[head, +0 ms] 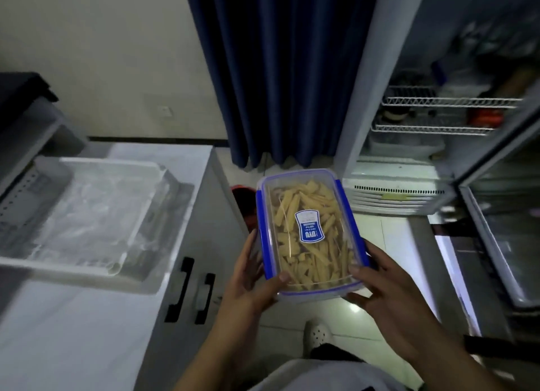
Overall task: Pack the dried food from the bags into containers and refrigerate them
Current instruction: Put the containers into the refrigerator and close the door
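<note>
While both hands, left hand (248, 285) and right hand (388, 291), grip the lidded container (309, 233), keep it level toward the fridge (438, 113) shelves at upper right.

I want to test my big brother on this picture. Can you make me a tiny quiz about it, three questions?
1. True or false: the fridge door is shut.
2. What holds the clear plastic container with blue clips? A) left hand only B) both hands C) nobody
3. Fill in: the container's lid has a blue and white ___ on top.

Key: 1 false, it stands open, showing the white wire shelves. 2 B, left hand and right hand grip its near end. 3 sticker.
</note>
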A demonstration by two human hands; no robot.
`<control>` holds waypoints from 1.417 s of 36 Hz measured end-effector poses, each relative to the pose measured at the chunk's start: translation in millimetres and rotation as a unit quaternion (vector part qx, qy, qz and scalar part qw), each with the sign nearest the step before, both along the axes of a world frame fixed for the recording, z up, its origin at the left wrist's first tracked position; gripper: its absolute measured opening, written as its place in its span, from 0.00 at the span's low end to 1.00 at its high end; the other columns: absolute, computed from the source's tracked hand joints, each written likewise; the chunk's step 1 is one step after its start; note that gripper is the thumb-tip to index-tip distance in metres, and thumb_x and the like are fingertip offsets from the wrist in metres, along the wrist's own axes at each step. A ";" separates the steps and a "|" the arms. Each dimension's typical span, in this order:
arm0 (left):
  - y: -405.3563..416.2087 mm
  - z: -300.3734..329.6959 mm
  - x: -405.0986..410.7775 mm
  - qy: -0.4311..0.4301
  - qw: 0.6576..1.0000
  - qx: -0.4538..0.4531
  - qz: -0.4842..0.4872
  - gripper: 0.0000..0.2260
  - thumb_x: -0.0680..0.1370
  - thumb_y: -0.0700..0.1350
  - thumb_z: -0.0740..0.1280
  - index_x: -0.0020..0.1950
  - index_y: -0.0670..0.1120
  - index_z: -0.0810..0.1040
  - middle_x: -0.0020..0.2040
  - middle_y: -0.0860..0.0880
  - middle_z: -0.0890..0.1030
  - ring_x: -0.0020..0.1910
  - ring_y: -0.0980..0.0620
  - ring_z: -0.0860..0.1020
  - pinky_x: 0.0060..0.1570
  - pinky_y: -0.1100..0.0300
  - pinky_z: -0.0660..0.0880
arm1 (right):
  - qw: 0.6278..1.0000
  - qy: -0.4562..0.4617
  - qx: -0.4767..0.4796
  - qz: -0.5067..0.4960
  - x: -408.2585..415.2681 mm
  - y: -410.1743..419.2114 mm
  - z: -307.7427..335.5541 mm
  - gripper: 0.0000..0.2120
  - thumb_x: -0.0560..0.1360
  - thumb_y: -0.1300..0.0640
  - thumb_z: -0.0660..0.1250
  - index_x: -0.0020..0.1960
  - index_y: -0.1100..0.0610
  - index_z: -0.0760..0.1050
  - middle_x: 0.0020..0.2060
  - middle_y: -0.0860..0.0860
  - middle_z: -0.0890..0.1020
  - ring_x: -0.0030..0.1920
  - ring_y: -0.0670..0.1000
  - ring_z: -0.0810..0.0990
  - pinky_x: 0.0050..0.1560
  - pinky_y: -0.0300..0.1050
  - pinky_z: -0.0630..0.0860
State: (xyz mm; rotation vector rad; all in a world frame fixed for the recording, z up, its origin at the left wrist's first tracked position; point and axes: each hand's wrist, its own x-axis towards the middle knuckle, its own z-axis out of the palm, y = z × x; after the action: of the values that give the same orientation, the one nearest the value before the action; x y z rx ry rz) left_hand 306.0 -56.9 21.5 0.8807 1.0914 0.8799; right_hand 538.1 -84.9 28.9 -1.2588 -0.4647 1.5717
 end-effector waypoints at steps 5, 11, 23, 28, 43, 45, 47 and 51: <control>43.8 -8.4 65.1 -0.025 0.999 -0.020 -0.015 0.38 0.65 0.53 0.82 0.71 0.65 0.71 0.67 0.55 0.80 0.64 0.46 0.80 0.59 0.37 0.78 | 0.998 0.022 0.011 -0.057 55.9 27.0 -13.1 0.23 0.70 0.59 0.71 0.65 0.50 0.79 0.60 0.55 0.82 0.57 0.58 0.83 0.51 0.61 0.81; 98.8 1.0 125.4 -0.031 0.997 -0.027 -0.071 0.34 0.70 0.46 0.78 0.73 0.62 0.71 0.68 0.50 0.79 0.65 0.44 0.80 0.62 0.37 0.76 | 0.991 0.034 0.024 -0.124 105.0 57.6 -12.0 0.26 0.65 0.57 0.74 0.64 0.50 0.80 0.60 0.56 0.82 0.55 0.57 0.84 0.49 0.57 0.81; 240.5 -13.1 223.5 -0.047 0.989 -0.027 -0.140 0.32 0.71 0.47 0.76 0.72 0.63 0.71 0.64 0.50 0.82 0.60 0.45 0.83 0.59 0.39 0.76 | 0.979 -0.028 0.031 -0.200 184.3 165.2 -10.9 0.26 0.66 0.56 0.75 0.64 0.47 0.79 0.60 0.55 0.82 0.58 0.57 0.83 0.52 0.58 0.82; 298.2 -19.6 261.9 -0.046 0.986 -0.028 -0.156 0.29 0.73 0.48 0.76 0.70 0.66 0.72 0.63 0.54 0.82 0.59 0.48 0.83 0.57 0.41 0.79 | 0.970 -0.045 0.024 -0.238 214.8 213.1 -12.8 0.25 0.70 0.62 0.73 0.65 0.47 0.79 0.60 0.56 0.82 0.56 0.56 0.84 0.48 0.54 0.81; 391.8 -42.0 371.3 -0.007 0.985 -0.077 -0.151 0.24 0.74 0.47 0.75 0.66 0.67 0.76 0.61 0.56 0.83 0.57 0.53 0.83 0.56 0.44 0.81 | 0.958 -0.085 -0.027 -0.271 320.1 310.2 -39.2 0.21 0.75 0.62 0.70 0.60 0.40 0.80 0.55 0.53 0.85 0.53 0.55 0.85 0.47 0.54 0.82; 400.4 -45.2 387.4 0.006 0.988 -0.076 -0.136 0.24 0.76 0.45 0.74 0.67 0.66 0.75 0.61 0.57 0.83 0.56 0.54 0.84 0.54 0.45 0.82 | 0.963 -0.083 -0.033 -0.252 339.3 324.1 -42.5 0.21 0.73 0.62 0.71 0.60 0.40 0.80 0.54 0.54 0.85 0.52 0.56 0.85 0.47 0.54 0.81; 408.7 -46.3 405.2 0.014 0.990 -0.071 -0.122 0.24 0.77 0.44 0.73 0.68 0.65 0.75 0.61 0.56 0.83 0.56 0.53 0.83 0.55 0.45 0.82 | 0.969 -0.079 -0.033 -0.232 359.4 339.3 -44.9 0.21 0.71 0.61 0.72 0.59 0.40 0.81 0.52 0.54 0.86 0.52 0.55 0.86 0.47 0.54 0.82; 420.8 -45.3 444.9 0.031 0.993 -0.073 -0.091 0.24 0.78 0.44 0.72 0.71 0.62 0.73 0.63 0.54 0.82 0.59 0.51 0.82 0.58 0.43 0.80 | 0.975 -0.078 -0.039 -0.202 401.9 366.4 -51.9 0.20 0.74 0.63 0.71 0.58 0.41 0.82 0.49 0.52 0.86 0.49 0.52 0.86 0.44 0.52 0.82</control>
State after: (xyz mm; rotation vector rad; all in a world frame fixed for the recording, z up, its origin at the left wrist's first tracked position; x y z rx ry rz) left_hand 750.9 363.9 -23.8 0.8734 1.0955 0.6175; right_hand 940.1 281.5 -23.0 -1.4402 -0.2250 1.1616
